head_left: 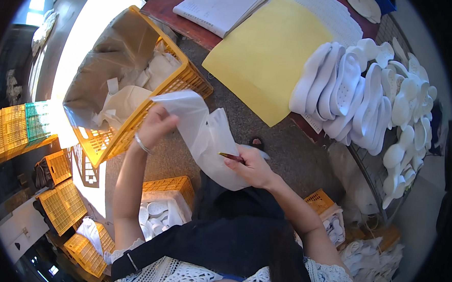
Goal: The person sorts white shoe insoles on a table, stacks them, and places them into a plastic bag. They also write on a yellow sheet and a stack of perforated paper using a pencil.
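Head camera: I see two bare hands held apart at a translucent white plastic sheet (189, 118), which hangs between them.
Right hand: this hand (252, 168) is closed around a slim dark-red tool (233, 157), its yellowish tip pointing toward the other hand; the sheet's lower part lies against these fingers.
Left hand: this one (158, 125) has curled fingers just beside the sheet's upper end; I cannot tell whether they pinch it.
Lined crate: beyond the left hand I see a yellow crate (194, 82) with a clear liner (94, 65) and pale pieces inside.
Red table: farther out, ahead of both hands, the table (159, 4) bears a notebook (217, 8) and yellow paper (271, 56).
White insoles: beyond the right hand, to its right, they lean in a row (346, 86).
Lower crate: nearer the body, between the forearms, another yellow crate (181, 187) holds white pieces (155, 216).
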Motion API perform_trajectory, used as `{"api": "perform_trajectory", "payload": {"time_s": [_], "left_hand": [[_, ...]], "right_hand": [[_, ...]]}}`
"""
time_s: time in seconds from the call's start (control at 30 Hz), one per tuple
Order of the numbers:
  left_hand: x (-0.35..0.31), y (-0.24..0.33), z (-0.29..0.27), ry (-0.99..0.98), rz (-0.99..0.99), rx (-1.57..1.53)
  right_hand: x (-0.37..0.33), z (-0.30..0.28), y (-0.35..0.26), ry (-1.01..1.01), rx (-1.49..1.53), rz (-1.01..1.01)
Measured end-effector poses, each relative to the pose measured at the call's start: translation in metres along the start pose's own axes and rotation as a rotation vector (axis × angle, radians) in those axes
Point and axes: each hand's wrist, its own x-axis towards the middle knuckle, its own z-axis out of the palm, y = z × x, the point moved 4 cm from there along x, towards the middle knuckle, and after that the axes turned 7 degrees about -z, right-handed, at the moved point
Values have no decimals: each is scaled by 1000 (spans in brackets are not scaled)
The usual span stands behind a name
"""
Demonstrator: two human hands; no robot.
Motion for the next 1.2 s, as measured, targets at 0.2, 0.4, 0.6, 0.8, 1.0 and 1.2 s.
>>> {"api": "perform_trajectory", "payload": {"time_s": [0.2, 0.4, 0.6, 0.8, 1.0, 1.2], "left_hand": [[-12, 88, 80, 138, 228, 633], [-51, 178, 136, 780, 1187, 849], [-33, 203, 175, 18, 617, 1075], [5, 114, 185, -745, -96, 230], [-13, 81, 186, -421, -209, 12], [-37, 5, 303, -336, -167, -49]], "right_hand": [[-15, -15, -37, 356, -622, -127], [-51, -24, -62, 512, -1003, -169], [-78, -31, -74, 670, -1098, -200], [-101, -43, -78, 723, -1036, -197], [-133, -68, -75, 748, -773, -230], [-163, -92, -48, 218, -338, -117]]}}
